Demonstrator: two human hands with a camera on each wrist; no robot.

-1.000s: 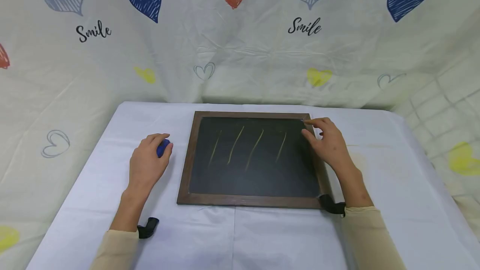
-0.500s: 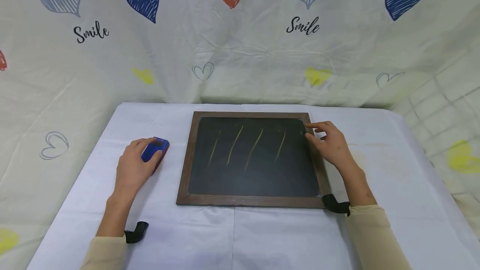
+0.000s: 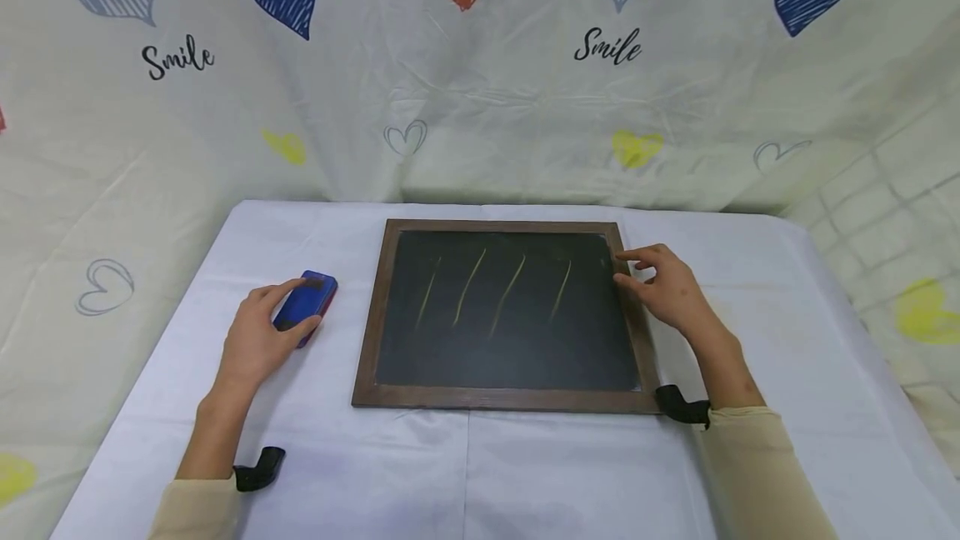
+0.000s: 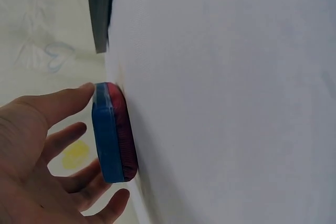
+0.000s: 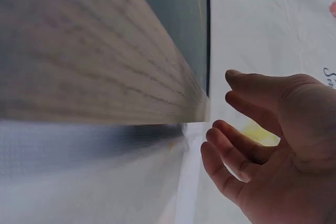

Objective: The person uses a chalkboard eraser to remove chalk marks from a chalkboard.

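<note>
A chalkboard eraser (image 3: 306,303), blue on top with a dark red felt underside, lies felt down on the white table left of the board. My left hand (image 3: 255,335) is beside it with fingers spread; in the left wrist view the thumb tip is right at the corner of the eraser (image 4: 109,135). A brown-framed chalkboard (image 3: 510,357) with yellow slanted chalk strokes lies in the middle. At its right edge is my right hand (image 3: 671,290), fingers loosely bent and holding nothing; the right wrist view shows them apart from the frame (image 5: 105,51).
The table (image 3: 420,473) is covered with a white cloth. Behind it hangs a pale curtain (image 3: 510,132) printed with hearts and "Smile". Dark straps (image 3: 258,469) stick out at both wrists by the beige sleeves.
My left hand has drawn back left and toward me, its fingers coming away from the eraser, which shows much more. My right hand has shifted slightly right, off the board's upper right corner.
</note>
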